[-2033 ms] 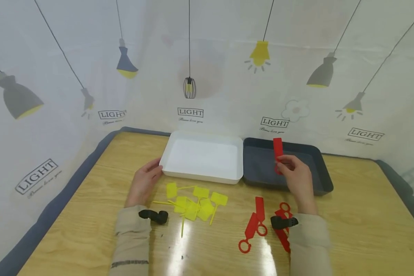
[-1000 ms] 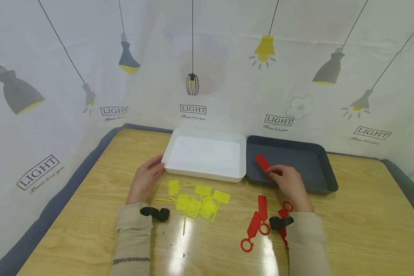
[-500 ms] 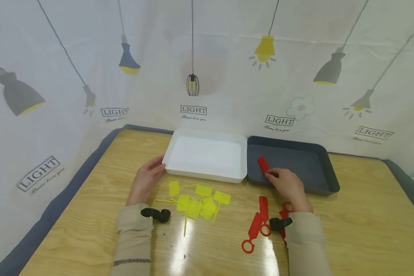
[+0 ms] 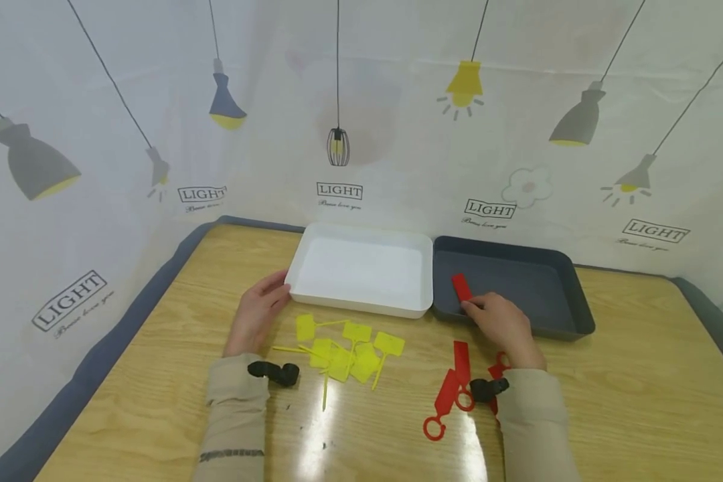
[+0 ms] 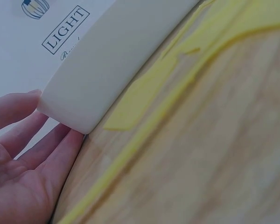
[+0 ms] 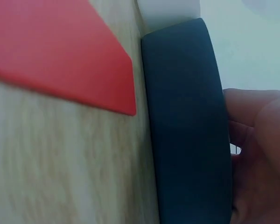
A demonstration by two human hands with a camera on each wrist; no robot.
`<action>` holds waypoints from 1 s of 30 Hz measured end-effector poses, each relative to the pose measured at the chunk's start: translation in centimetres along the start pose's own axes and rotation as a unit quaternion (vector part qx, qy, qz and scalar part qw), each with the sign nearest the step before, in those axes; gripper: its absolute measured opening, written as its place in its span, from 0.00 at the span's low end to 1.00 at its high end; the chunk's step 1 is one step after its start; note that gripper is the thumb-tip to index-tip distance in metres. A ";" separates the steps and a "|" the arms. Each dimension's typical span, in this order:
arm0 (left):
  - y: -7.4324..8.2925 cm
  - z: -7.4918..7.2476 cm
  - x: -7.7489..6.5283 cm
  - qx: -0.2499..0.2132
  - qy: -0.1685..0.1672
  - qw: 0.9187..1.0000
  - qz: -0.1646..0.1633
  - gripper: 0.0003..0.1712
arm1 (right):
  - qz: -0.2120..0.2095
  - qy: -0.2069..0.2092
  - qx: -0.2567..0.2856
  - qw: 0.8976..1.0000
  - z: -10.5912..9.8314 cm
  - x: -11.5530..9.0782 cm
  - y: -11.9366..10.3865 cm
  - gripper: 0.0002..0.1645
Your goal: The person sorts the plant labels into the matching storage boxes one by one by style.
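Note:
My left hand (image 4: 256, 316) touches the near left corner of a white tray (image 4: 364, 268), its fingers fairly straight along the wall in the left wrist view. Over the front left part of a dark grey tray (image 4: 536, 281), my right hand (image 4: 507, 327) pinches a red ring tag (image 4: 460, 286) by its lower end. The tag leans low inside that tray; its ring is hidden by the fingers. From the right wrist view, the dark front wall (image 6: 186, 121) covers the fingertips. Yellow T-shaped plant labels (image 4: 339, 365) lie in a loose pile before the white tray.
Several more red ring tags (image 4: 446, 393) lie on the wooden table (image 4: 645, 375) before the dark tray, some partly behind my right wrist. The two trays stand side by side against a white curtain (image 4: 397, 147) printed with lamps.
My right hand has lowered the red tag from above the dark tray, moving it left and tipping it into the tray's front left part. My left hand stays at the white tray's corner.

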State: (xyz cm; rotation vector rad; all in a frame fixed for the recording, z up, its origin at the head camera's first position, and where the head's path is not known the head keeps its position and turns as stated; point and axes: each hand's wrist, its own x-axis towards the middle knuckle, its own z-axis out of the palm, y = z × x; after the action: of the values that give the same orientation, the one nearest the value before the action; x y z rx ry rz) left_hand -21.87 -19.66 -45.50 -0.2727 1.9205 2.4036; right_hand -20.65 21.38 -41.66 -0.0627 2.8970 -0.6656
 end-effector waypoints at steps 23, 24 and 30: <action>-0.4 0.0 0.2 0.003 0.005 1.000 -0.008 0.26 | -0.041 0.086 0.120 0.988 -0.9 -1.4 -0.1 0.25; -0.4 0.0 0.2 0.001 0.003 1.000 -0.007 0.26 | -0.043 0.093 0.125 0.987 -1.2 -1.6 -0.2 0.25; -0.2 -0.1 0.2 -0.004 0.004 1.000 -0.009 0.26 | -0.054 0.125 0.122 0.983 -2.7 -3.0 -1.0 0.26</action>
State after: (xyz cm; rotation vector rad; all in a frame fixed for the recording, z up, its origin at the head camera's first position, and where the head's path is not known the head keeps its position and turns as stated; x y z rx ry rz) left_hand -22.04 -19.71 -45.77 -0.2989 1.9037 2.4044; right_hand -18.17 21.91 -38.36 -0.1127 3.0373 -1.1173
